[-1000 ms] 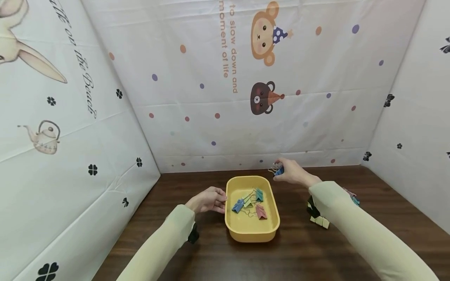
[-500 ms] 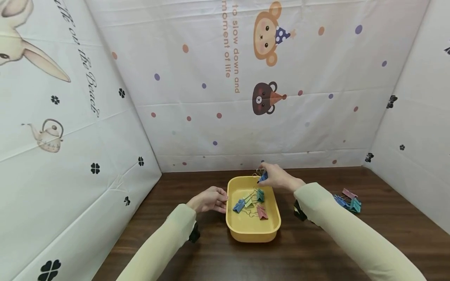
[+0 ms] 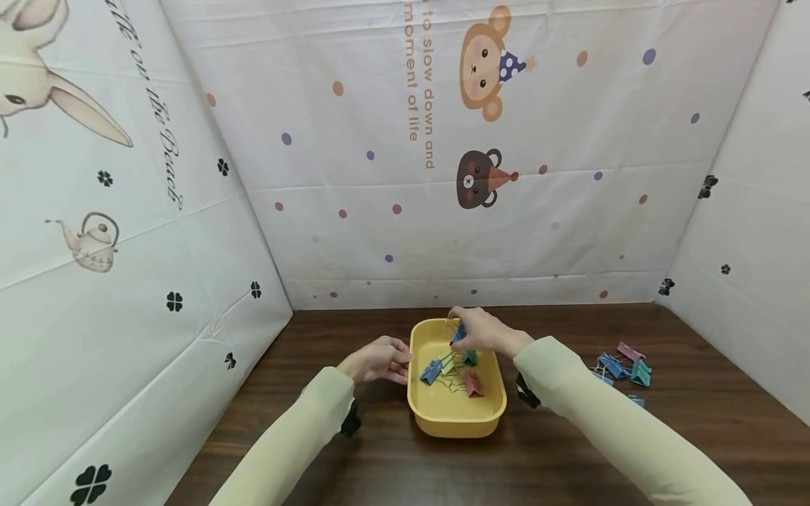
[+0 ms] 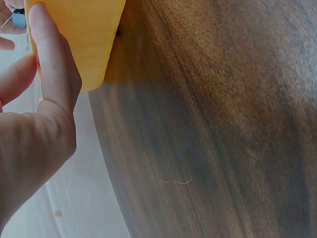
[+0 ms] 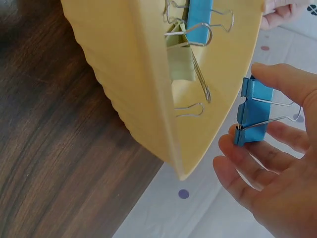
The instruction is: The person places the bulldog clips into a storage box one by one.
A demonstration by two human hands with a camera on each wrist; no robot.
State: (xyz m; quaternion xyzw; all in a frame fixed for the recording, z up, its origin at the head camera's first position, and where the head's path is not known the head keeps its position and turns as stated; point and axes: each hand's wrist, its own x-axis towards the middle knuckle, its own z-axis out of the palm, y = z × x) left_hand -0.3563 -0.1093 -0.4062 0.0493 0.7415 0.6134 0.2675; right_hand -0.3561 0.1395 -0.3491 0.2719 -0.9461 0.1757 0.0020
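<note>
The blue binder clip (image 3: pixel 458 332) should handle as a light, stiff thing: springy sheet metal with a smooth coat that may slip a little between fingertips, and hardly fragile. Its solid body is the surest place to take hold, by the two ends of the spine, since the wire handles would likely swivel. The right hand (image 3: pixel 482 331) pinches it that way, thumb at one end and fingers at the other, above the far end of the yellow tray (image 3: pixel 457 428), towards the far edge of the table (image 3: pixel 436 478). The left hand (image 3: pixel 382 360) grasps no clip; its fingers rest against the tray's left side. The tray looks like thin, light plastic, best steadied at the rim.

Half a second ago the clip was at the tray's far right corner; now it is farther in over the tray. The right sleeve has shifted leftward, uncovering more of the binder clips (image 3: pixel 614 366) near the table's right edge.
</note>
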